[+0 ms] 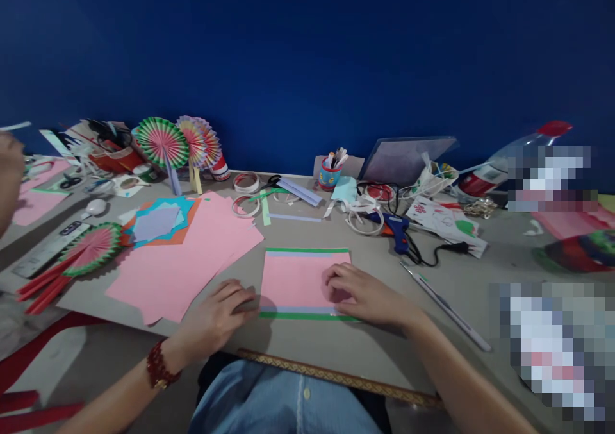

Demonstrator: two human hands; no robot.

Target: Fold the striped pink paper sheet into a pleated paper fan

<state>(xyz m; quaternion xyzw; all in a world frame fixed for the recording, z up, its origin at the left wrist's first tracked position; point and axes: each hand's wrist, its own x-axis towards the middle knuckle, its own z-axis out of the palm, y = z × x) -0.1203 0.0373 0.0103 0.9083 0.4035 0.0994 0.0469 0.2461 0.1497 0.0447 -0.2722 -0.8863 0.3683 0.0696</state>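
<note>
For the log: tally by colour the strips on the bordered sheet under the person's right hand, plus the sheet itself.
Green strips: 2, one along each long edge
Lilac strips: 2, just inside the green
Pink sheet: 1
Total: 5

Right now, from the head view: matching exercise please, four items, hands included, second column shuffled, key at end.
1. right hand
2. glue gun
3. striped pink sheet
4. left hand

A. edged in green and lilac
B. beaded bracelet at its wrist
C. over the sheet's right part
D. mostly blue

Pairs: 1-C, 2-D, 3-A, 4-B
</note>
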